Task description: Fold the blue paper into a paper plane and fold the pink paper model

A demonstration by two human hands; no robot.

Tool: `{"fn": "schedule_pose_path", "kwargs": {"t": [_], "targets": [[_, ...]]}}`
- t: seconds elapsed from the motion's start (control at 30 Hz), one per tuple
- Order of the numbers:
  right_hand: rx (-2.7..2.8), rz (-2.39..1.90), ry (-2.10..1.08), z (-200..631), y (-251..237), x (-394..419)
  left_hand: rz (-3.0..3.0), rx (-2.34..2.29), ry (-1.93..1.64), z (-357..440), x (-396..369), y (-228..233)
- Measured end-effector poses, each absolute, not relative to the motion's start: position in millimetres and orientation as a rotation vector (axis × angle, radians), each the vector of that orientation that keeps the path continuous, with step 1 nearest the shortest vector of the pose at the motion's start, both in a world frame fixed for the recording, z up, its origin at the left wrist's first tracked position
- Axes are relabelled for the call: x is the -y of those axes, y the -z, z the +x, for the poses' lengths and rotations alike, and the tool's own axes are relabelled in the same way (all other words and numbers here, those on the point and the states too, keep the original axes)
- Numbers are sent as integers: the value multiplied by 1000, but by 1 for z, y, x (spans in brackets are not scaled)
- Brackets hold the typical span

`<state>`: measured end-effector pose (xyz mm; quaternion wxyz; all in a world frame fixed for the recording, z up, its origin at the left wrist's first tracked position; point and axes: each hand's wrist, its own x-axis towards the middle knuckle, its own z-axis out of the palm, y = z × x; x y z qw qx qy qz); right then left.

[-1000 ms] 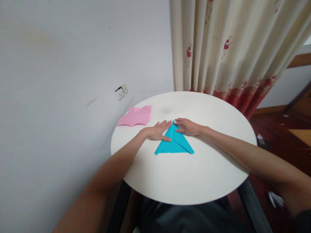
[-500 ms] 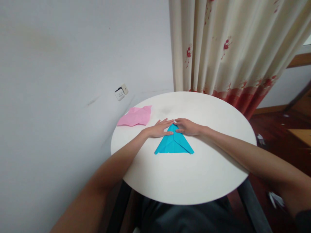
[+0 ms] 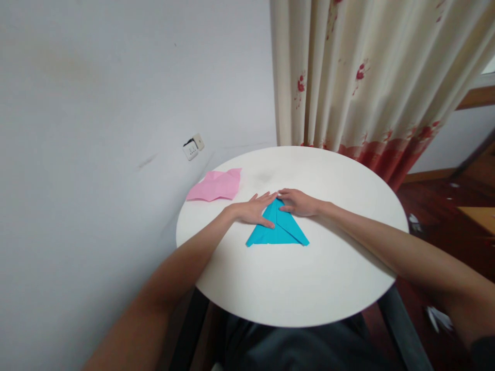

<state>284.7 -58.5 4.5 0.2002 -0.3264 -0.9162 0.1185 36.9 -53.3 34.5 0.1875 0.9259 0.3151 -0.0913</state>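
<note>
A blue sheet of folded paper (image 3: 277,234) lies flat on the white round table, shaped like a triangle with its point facing away from me. Creases run down its middle and toward the lower right corner. My left hand (image 3: 255,208) rests on its left side, fingers spread and reaching to the tip, thumb stretched across the middle. At the right edge near the tip sits my right hand (image 3: 299,202), thumb and fingers apart, touching the paper and holding it down. My fingers partly cover the tip.
A creased pink sheet of paper (image 3: 216,185) lies at the table's back left. The table (image 3: 309,288) stands by a white wall with a socket (image 3: 191,150). A patterned curtain (image 3: 348,77) hangs behind it. My legs are under the front edge.
My left thumb has slid down toward me over the blue paper, and the left fingers have spread a little more. My right hand and the paper have hardly moved.
</note>
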Motion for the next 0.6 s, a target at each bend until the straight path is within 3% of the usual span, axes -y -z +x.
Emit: {"fn": "schedule_pose_path", "kwargs": {"t": [0.6], "targets": [[2528,-1036,-342,283,-6,64,2606,-901,253,37,55,-34]]}}
